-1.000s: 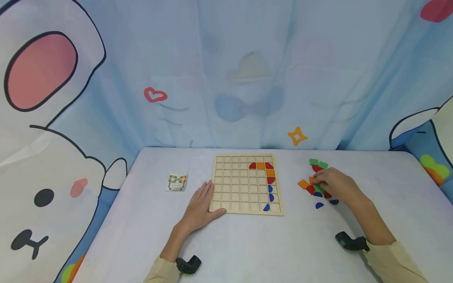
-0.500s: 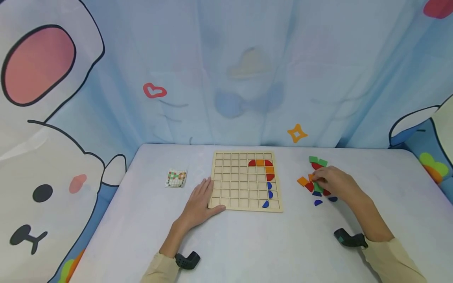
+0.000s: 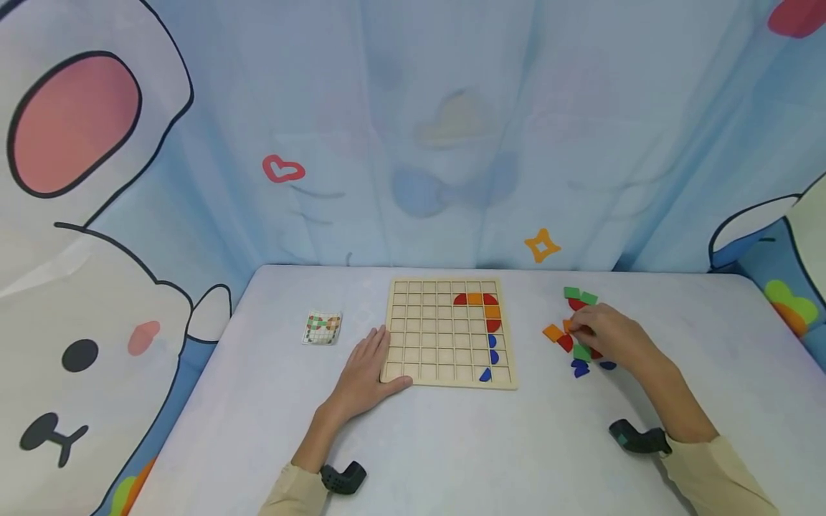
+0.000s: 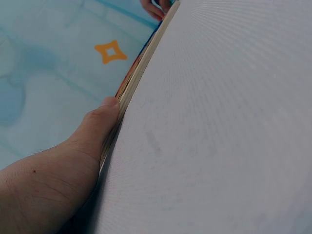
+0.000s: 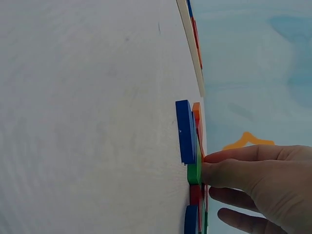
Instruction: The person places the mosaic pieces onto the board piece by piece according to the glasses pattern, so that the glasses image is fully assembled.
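My left hand [image 3: 363,369] rests flat against the left edge of a wooden grid board [image 3: 429,333], thumb along its near corner. Red half-rounds, orange squares [image 3: 492,312] and blue half-rounds [image 3: 494,357] sit in the board's right part. My right hand [image 3: 609,335] reaches into a loose pile of coloured pieces, fingertips bent down beside an orange square [image 3: 553,332] and a red piece [image 3: 565,342]. In the right wrist view, thumb and forefinger meet by a green piece [image 5: 194,171]; whether they pinch one is hidden.
A small pattern card [image 3: 322,328] lies left of the board. Green squares [image 3: 571,293] lie at the pile's far end, and blue half-rounds [image 3: 581,372] at its near end. A curtain [image 3: 413,143] hangs behind the table.
Beneath my right hand, a green piece and a blue piece have shifted nearer to me, so the blue one now meets another blue half-round. My left hand and the board stay put.
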`<state>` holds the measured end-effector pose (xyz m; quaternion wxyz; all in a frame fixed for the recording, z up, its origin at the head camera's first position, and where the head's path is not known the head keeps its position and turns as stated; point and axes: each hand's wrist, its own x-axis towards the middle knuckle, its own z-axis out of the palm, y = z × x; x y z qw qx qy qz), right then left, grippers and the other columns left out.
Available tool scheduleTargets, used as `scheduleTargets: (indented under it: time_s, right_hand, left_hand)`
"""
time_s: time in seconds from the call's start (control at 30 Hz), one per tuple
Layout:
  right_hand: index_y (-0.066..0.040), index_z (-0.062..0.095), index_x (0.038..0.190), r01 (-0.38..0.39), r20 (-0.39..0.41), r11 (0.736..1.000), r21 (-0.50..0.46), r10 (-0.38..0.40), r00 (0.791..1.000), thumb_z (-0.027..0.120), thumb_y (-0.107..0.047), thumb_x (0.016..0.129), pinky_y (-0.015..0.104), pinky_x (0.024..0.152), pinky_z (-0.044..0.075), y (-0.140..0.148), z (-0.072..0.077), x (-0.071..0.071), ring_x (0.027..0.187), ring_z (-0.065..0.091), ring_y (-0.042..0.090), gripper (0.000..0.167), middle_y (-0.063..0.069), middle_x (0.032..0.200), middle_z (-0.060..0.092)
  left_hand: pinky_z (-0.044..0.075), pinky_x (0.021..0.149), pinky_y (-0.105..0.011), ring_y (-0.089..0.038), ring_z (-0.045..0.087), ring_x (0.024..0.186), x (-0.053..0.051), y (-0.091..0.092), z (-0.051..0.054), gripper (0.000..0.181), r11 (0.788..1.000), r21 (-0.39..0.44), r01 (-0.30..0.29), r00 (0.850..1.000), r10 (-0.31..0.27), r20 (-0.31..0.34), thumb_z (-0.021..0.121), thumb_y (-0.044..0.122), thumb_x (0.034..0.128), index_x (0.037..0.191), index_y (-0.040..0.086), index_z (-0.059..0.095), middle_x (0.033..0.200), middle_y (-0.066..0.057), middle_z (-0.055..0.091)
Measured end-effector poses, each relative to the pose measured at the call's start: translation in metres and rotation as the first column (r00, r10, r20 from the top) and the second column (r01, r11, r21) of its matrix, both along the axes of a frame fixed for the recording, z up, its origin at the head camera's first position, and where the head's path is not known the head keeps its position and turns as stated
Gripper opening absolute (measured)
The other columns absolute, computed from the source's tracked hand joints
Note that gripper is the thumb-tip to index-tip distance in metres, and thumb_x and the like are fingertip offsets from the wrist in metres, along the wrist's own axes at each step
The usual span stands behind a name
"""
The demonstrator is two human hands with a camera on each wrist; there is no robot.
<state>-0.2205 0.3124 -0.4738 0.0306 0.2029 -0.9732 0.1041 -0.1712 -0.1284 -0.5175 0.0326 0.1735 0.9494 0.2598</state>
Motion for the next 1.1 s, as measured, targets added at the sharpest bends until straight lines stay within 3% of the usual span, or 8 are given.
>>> scheduleTargets:
  time_s: [0.23,0.37,0.6,0.73,0.87,0.97,1.1]
  right_hand:
    - [-0.008,0.074,0.098,0.037,-0.096,0.999,-0.029,-0.04,0.995,0.077,-0.014,0.081,0.045,0.073,0.058,-0.02,0.006,0.003,0.091,0.059,0.029,0.018,0.013,0.098,0.069]
    - [-0.007,0.073,0.105,0.037,-0.062,0.997,-0.064,-0.041,0.997,0.074,-0.015,0.085,0.052,0.087,0.055,-0.045,0.014,0.004,0.109,0.06,0.035,0.022,0.016,0.112,0.068]
    - [-0.008,0.072,0.108,-0.042,-0.022,0.995,-0.089,0.04,0.999,0.071,-0.014,0.088,0.048,0.093,0.054,-0.098,0.019,-0.007,0.113,0.06,0.032,0.021,0.012,0.115,0.07]
    - [-0.009,0.073,0.106,-0.091,-0.003,0.99,-0.105,0.091,0.996,0.07,-0.015,0.089,0.044,0.091,0.055,-0.129,0.019,-0.016,0.11,0.06,0.029,0.018,0.009,0.112,0.07]
    - [-0.008,0.074,0.098,-0.14,-0.031,0.985,-0.096,0.138,0.99,0.071,-0.014,0.088,0.037,0.081,0.056,-0.153,0.016,-0.024,0.094,0.06,0.024,0.012,0.006,0.098,0.07]
    - [-0.006,0.073,0.092,-0.152,-0.05,0.985,-0.081,0.148,0.988,0.071,-0.01,0.087,0.033,0.073,0.054,-0.164,0.013,-0.028,0.083,0.057,0.02,0.007,0.005,0.089,0.067]
    - [-0.005,0.073,0.088,-0.146,-0.054,0.987,-0.071,0.143,0.988,0.071,-0.005,0.086,0.033,0.072,0.053,-0.171,0.009,-0.033,0.082,0.057,0.021,0.003,0.006,0.087,0.066]
  left_hand:
    - [0.013,0.124,-0.048,-0.026,0.007,0.154,0.0,-0.001,-0.001,0.098,1.0,-0.019,0.003,1.0,-0.003,-0.001,0.054,0.065,0.0885,0.156,0.007,0.013,0.165,-0.007,0.01]
    - [0.013,0.124,-0.047,-0.025,0.007,0.154,-0.001,0.0,-0.001,0.098,1.0,-0.022,0.004,1.0,-0.004,-0.001,0.054,0.065,0.0885,0.156,0.007,0.013,0.165,-0.007,0.01]
    - [0.013,0.124,-0.047,-0.024,0.007,0.154,-0.002,-0.001,-0.002,0.098,0.999,-0.036,0.001,1.0,-0.001,-0.005,0.054,0.065,0.0888,0.156,0.007,0.013,0.165,-0.006,0.01]
    - [0.013,0.124,-0.047,-0.024,0.007,0.154,-0.001,-0.001,0.0,0.098,1.0,-0.026,0.002,1.0,-0.002,-0.004,0.055,0.064,0.0886,0.156,0.007,0.013,0.165,-0.006,0.01]
    - [0.012,0.125,-0.047,-0.024,0.007,0.154,0.0,-0.001,0.001,0.097,1.0,-0.026,0.001,1.0,-0.001,0.001,0.055,0.063,0.0887,0.156,0.007,0.013,0.165,-0.006,0.01]
    - [0.012,0.124,-0.047,-0.025,0.007,0.154,0.0,-0.001,0.002,0.097,1.0,-0.027,0.003,1.0,-0.003,0.0,0.055,0.063,0.0889,0.156,0.007,0.013,0.165,-0.007,0.01]
    - [0.013,0.124,-0.047,-0.025,0.007,0.154,0.001,0.0,0.003,0.097,1.0,-0.023,0.005,1.0,-0.005,-0.001,0.056,0.062,0.089,0.156,0.006,0.013,0.165,-0.007,0.011]
